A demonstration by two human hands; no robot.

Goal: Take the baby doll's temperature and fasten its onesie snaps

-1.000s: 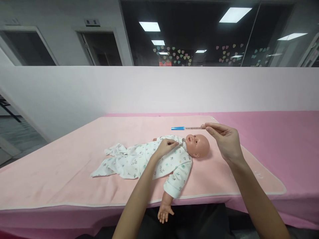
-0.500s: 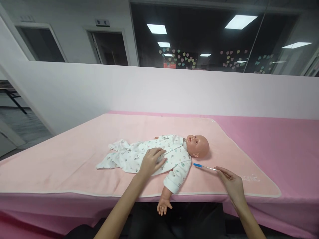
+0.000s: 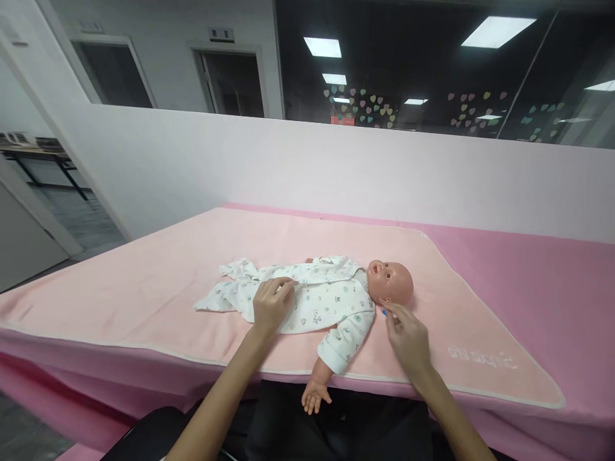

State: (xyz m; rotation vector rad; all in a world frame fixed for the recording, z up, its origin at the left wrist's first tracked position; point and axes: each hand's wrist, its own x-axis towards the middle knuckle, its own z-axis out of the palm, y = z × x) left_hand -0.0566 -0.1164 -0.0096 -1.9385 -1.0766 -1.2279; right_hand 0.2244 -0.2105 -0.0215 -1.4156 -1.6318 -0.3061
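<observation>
Head view: one bald baby doll of smooth, flesh-coloured, plastic-looking material (image 3: 346,298), laid on its back across a pale pink fabric mat with white edging (image 3: 158,275), head towards the right edge of the pink-covered worktop (image 3: 552,275), one forearm over the near edge. Dressed in a white patterned cloth romper (image 3: 307,310). Handling, as judged: head and hands firm and rather slick, clothing soft and apt to slide; weight probably modest; best held beneath head and trunk together, not by a sleeve. One small blue tip (image 3: 384,312), just beside the ear; remainder hidden, probably light, stiff and breakable, to be pinched gently. Right hand (image 3: 409,336): beside the neck, back of hand up, fingertips drawn together, apparently on the blue tip; forearm from the near edge. Left hand (image 3: 271,306): over the romper's lower half, fingers bent, thumb close; whether they pinch cloth cannot be told.
</observation>
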